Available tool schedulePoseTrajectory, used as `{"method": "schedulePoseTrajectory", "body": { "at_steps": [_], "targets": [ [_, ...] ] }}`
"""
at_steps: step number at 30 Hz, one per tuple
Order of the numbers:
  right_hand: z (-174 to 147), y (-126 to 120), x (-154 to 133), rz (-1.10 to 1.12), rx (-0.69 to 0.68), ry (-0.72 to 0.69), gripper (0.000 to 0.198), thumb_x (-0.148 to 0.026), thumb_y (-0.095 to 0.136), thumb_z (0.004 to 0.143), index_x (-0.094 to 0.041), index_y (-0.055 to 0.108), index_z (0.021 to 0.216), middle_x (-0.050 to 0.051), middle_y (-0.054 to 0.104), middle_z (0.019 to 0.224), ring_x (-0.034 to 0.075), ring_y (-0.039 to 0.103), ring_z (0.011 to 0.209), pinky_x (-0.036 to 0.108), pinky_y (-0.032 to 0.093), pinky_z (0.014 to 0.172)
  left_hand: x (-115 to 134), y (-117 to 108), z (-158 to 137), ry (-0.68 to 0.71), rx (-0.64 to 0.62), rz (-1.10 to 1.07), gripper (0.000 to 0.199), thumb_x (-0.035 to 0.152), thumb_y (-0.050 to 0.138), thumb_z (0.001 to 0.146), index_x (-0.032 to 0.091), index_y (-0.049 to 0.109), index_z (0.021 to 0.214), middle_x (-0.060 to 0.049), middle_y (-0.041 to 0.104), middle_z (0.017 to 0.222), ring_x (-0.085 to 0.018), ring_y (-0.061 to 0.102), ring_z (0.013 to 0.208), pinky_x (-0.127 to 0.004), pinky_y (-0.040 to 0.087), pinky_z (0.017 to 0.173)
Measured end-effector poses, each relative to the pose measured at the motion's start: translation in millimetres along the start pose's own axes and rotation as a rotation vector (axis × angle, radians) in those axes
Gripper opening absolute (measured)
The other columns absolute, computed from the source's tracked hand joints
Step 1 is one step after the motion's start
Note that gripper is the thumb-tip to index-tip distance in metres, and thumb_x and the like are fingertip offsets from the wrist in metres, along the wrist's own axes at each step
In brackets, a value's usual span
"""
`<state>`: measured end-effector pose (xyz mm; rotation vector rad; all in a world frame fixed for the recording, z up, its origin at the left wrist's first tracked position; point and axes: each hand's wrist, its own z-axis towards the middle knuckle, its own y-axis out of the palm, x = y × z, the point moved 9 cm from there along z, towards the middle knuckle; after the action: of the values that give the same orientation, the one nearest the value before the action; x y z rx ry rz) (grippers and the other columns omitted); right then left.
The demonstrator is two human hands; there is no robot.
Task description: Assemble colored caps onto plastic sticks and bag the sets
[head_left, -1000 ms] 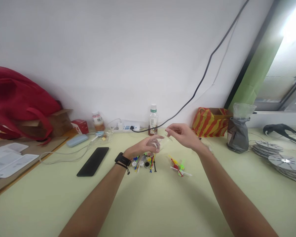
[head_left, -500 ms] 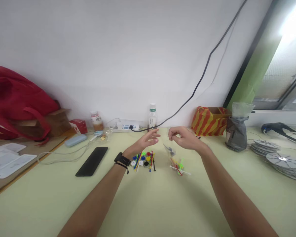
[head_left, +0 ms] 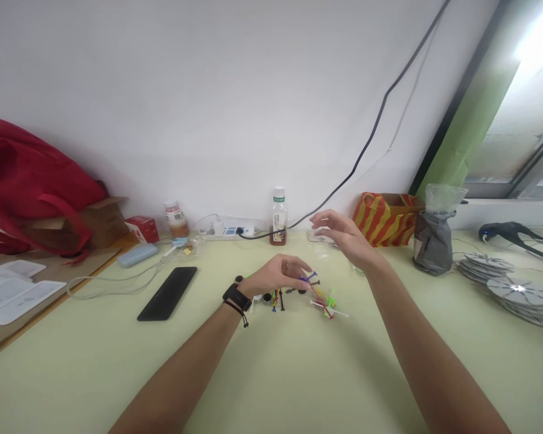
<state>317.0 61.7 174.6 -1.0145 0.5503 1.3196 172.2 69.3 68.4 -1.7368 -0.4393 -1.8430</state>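
Observation:
My left hand (head_left: 280, 272), with a black watch (head_left: 236, 296) at its wrist, reaches over the table. Its fingers and thumb are apart, close to a blue and a dark plastic stick (head_left: 309, 278); whether they touch is unclear. Under and beside this hand lie coloured sticks (head_left: 277, 299) and small round wheels (head_left: 266, 298), partly hidden by it. A tangle of red, white, yellow and green plastic pieces (head_left: 328, 306) lies just right of its fingertips. My right hand (head_left: 344, 236) hovers higher up, open, fingers spread, above a faint clear plastic bag (head_left: 321, 253).
A black phone (head_left: 168, 293) lies to the left. By the wall stand a drink bottle (head_left: 279, 220), a power strip (head_left: 233, 230) and a striped paper bag (head_left: 386, 220). Stacked silvery discs (head_left: 520, 298) sit at the right; a black cable (head_left: 362, 158) hangs across.
My left hand has moved right and down, over to the loose sticks. The right hand has risen slightly and its fingers have opened. Dark pieces below it have come down onto the table.

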Motion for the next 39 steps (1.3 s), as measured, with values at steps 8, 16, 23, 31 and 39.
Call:
{"method": "schedulePoseTrajectory", "body": {
  "at_steps": [8, 16, 23, 31, 39],
  "targets": [
    [-37.0, 34.3, 94.8, -0.618, -0.698, 0.464, 0.024, -0.037, 0.07, 0.081, -0.019, 0.073, 0.097, 0.008, 0.074, 0.098, 0.02, 0.067, 0.079, 0.027, 0.048, 0.065, -21.0, -32.4, 1.7, -0.039, 0.287, -0.101, 0.072, 0.031, 0.097, 0.061, 0.016, 0.066, 0.124, -0.012, 0.076, 0.101, -0.019, 0.071, 0.082, -0.031, 0.056, 0.075],
    [-40.6, 70.8, 123.3, -0.602, -0.807, 0.525, 0.027, -0.028, 0.073, 0.07, -0.017, 0.075, 0.094, 0.006, 0.077, 0.09, 0.02, 0.069, 0.076, 0.025, 0.047, 0.06, -23.0, -37.1, -1.8, -0.052, 0.327, -0.19, 0.052, 0.035, 0.09, 0.072, 0.018, 0.067, 0.115, -0.009, 0.074, 0.103, -0.016, 0.074, 0.075, -0.026, 0.053, 0.068],
    [-33.7, 53.7, 127.9, -0.622, -0.674, 0.496, 0.026, -0.016, 0.065, 0.071, -0.014, 0.072, 0.095, 0.008, 0.077, 0.092, 0.02, 0.069, 0.077, 0.024, 0.047, 0.059, -26.0, -33.8, -2.7, -0.085, 0.312, -0.296, 0.069, 0.027, 0.094, 0.067, 0.018, 0.062, 0.127, -0.014, 0.075, 0.111, -0.02, 0.077, 0.083, -0.021, 0.046, 0.058],
    [-6.6, -9.2, 97.5, -0.456, -0.131, 0.37, 0.022, -0.014, 0.058, 0.084, -0.015, 0.067, 0.103, 0.006, 0.075, 0.077, 0.016, 0.07, 0.066, 0.023, 0.053, 0.06, -26.1, -40.9, -2.5, -0.122, 0.341, -0.085, 0.061, 0.039, 0.093, 0.068, 0.015, 0.07, 0.118, -0.014, 0.077, 0.108, -0.023, 0.077, 0.076, -0.022, 0.046, 0.049],
    [-9.2, -74.2, -1.8, -0.017, 0.468, -0.047, 0.04, -0.05, 0.077, 0.082, -0.017, 0.071, 0.103, 0.008, 0.078, 0.085, 0.021, 0.076, 0.076, 0.037, 0.066, 0.075, -32.2, -35.4, 4.3, -0.087, 0.289, -0.021, 0.059, 0.038, 0.097, 0.061, 0.011, 0.074, 0.108, -0.01, 0.077, 0.085, -0.02, 0.072, 0.072, -0.037, 0.061, 0.071]
  ]
}}
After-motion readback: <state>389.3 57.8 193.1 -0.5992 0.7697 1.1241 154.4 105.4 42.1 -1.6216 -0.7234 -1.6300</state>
